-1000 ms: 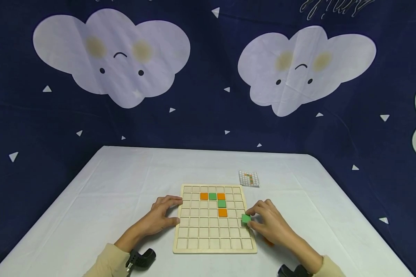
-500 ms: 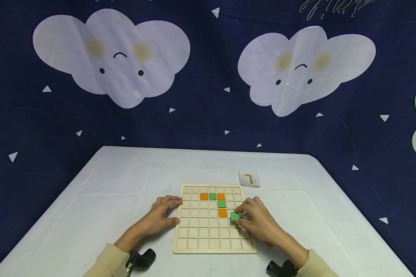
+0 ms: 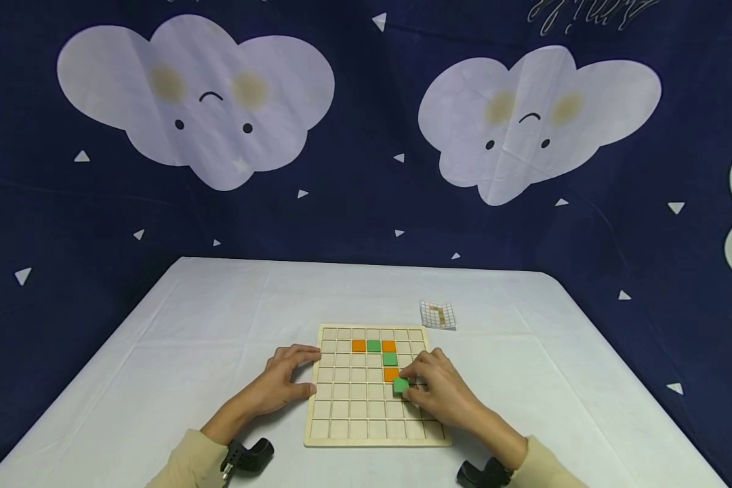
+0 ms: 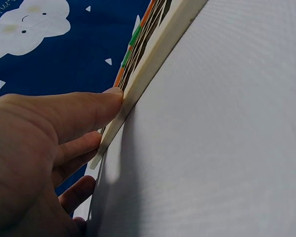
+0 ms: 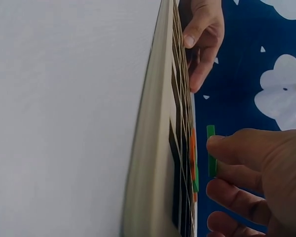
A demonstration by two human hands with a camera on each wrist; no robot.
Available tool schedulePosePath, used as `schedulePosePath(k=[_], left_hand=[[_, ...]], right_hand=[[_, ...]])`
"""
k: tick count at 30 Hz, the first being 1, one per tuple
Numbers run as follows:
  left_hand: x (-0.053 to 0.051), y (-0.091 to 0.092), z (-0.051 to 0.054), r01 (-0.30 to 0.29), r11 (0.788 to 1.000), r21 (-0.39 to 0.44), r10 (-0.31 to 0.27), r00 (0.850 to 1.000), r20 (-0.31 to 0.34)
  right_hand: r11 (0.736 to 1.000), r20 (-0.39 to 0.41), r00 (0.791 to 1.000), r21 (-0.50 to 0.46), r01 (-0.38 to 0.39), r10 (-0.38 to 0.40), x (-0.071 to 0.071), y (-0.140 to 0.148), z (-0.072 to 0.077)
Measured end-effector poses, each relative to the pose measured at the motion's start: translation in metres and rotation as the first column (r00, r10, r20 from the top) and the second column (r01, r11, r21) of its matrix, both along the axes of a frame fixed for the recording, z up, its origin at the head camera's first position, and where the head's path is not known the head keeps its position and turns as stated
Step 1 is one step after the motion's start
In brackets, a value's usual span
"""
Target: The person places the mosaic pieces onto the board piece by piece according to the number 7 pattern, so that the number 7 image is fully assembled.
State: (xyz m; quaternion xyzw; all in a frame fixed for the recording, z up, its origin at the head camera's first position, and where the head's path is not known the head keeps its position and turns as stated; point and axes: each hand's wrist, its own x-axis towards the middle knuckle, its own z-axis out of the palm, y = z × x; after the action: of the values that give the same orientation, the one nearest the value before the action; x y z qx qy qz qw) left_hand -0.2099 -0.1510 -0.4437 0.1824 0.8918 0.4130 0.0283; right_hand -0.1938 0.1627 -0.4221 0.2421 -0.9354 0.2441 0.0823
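Observation:
A wooden grid board (image 3: 349, 411) lies on the white table. Its left edge is touched by the thumb and fingertips of my left hand (image 3: 280, 381), which are fairly straight in the left wrist view. My right hand (image 3: 444, 390) pinches a green square tile (image 3: 400, 386) between thumb and finger. In the right wrist view that green tile (image 5: 211, 163) is held apart from the board's surface. On the grid sit an orange tile (image 3: 358, 346), a green tile (image 3: 374, 346) and another orange tile (image 3: 388, 346) in a row. Below the last come a green tile (image 3: 390, 358) and an orange tile (image 3: 391, 374).
A small card (image 3: 438, 315) printed with a coloured grid pattern lies beyond the board's upper right corner. White cloth covers the table (image 3: 250, 298). Behind it hangs a dark blue curtain (image 3: 366, 217) with clouds. A black wrist device (image 3: 251, 455) is on the left wrist.
My right hand has moved left over the board with the green tile, from the right edge to just below the lowest orange tile. An orange piece under the right forearm is now hidden. The left hand stays put.

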Motion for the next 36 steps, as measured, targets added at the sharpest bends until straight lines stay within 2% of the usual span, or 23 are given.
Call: schedulePosePath(k=[16, 36], left_hand=[[0.0008, 0.0007, 0.0009, -0.012, 1.000, -0.007, 0.012, 1.000, 0.009], [0.0005, -0.0007, 0.0008, 0.014, 1.000, 0.007, -0.014, 1.000, 0.000]], right_hand=[[0.999, -0.026, 0.999, 0.039, -0.032, 0.033, 0.0002, -0.0095, -0.0047], [0.996, -0.064, 0.996, 0.073, -0.055, 0.060, -0.0004, -0.0101, -0.0065]])
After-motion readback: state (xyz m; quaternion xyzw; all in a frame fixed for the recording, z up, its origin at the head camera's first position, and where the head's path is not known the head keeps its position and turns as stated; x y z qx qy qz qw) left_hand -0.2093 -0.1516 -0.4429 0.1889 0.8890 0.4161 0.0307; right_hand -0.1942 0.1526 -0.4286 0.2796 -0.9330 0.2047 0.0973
